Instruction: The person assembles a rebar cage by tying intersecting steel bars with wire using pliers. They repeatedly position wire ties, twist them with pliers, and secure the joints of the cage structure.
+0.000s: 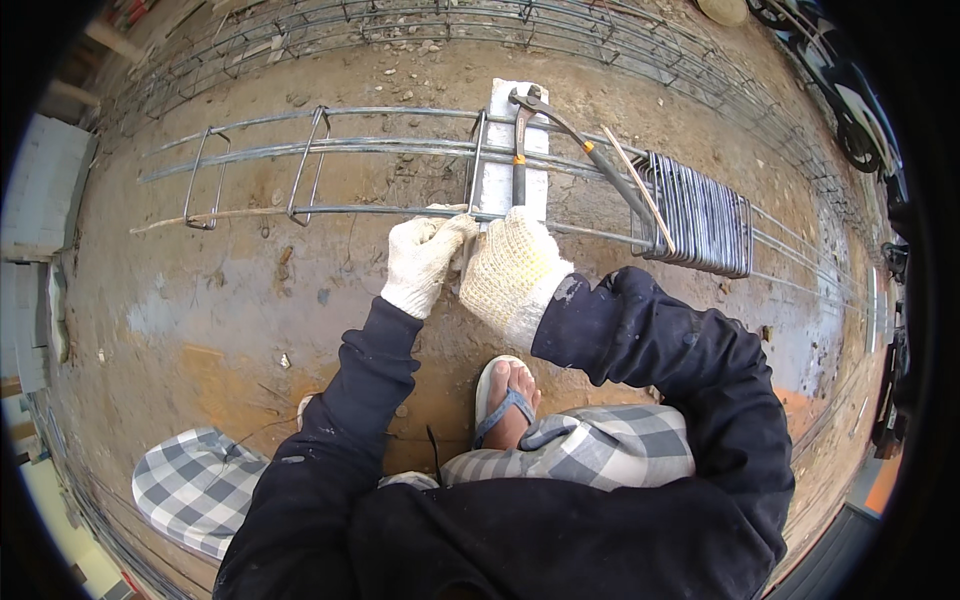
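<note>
At the near end of the white block [537, 190], anything gripped by the gloved left hand [423, 262] or the gloved right hand [515, 272] is concealed by the gloves themselves. The right hand obscures the lower end of one handle of the pincers [526, 102] on the block. Right of the block, stacked stirrups [697, 215] overlap too closely to count. Beyond it, a steel cage [530, 12] is cut by the upper edge.

The ground [240, 310] before me is bare brown earth, damp and greyish in patches, scattered with small stones. A white block [536, 198] lies on it, steel bars [400, 147] running across; long steel cages [380, 22] lie farther off, my sandalled foot [512, 385] nearer.
</note>
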Available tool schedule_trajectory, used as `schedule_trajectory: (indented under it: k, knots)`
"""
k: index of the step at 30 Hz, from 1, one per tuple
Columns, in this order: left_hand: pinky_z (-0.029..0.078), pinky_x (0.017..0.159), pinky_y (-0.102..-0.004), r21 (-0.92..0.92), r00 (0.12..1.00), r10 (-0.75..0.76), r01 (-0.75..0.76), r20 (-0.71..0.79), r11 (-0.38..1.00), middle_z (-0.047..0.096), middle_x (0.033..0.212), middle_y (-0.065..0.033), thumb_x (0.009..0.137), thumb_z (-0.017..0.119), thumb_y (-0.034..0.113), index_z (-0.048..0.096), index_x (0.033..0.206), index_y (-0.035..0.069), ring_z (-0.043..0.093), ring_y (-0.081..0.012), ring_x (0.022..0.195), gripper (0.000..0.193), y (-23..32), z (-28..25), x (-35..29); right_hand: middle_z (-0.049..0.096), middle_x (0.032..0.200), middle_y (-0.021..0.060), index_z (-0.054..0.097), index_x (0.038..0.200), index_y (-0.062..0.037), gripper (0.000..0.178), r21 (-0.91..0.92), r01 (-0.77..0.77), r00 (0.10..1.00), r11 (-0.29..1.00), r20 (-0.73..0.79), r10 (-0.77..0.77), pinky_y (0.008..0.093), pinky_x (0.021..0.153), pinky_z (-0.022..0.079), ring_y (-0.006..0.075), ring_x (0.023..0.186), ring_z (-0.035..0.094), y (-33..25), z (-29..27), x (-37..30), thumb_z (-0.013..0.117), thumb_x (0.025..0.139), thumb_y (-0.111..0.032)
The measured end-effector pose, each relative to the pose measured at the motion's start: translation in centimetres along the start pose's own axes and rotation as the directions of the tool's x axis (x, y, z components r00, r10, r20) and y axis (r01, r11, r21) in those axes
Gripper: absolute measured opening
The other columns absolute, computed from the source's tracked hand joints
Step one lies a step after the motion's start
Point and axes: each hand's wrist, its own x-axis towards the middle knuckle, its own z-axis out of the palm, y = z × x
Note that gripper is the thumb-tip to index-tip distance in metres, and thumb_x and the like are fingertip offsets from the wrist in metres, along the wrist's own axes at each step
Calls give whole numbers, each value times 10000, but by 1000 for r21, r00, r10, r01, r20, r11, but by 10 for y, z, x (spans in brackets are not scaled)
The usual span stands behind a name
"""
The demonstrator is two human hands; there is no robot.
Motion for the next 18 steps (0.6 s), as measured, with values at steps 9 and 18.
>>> schedule_trajectory:
  k: [9, 18]
  knots:
    - [413, 513, -240, 57, 992, 42, -36, -117, 998, 640, 700, -21, 875, 689, 112, 728, 810, -41, 537, -68, 596, 170, 10, 12, -4, 703, 942, 168, 654, 1163, -10, 528, 695, -281, 826, 662, -176, 535, 419, 832, 518, 320, 922, 681, 67, -5, -70, 760, 795, -373]
    - [415, 508, -249, 102, 990, 4, 10, -139, 995, 639, 696, -36, 863, 705, 111, 727, 806, -40, 533, -69, 592, 163, 29, 20, -7, 671, 1076, 221, 468, 1386, -3, 918, 673, -252, 789, 696, -274, 550, 408, 884, 523, 354, 1006, 668, 48, 19, -39, 786, 713, -539]
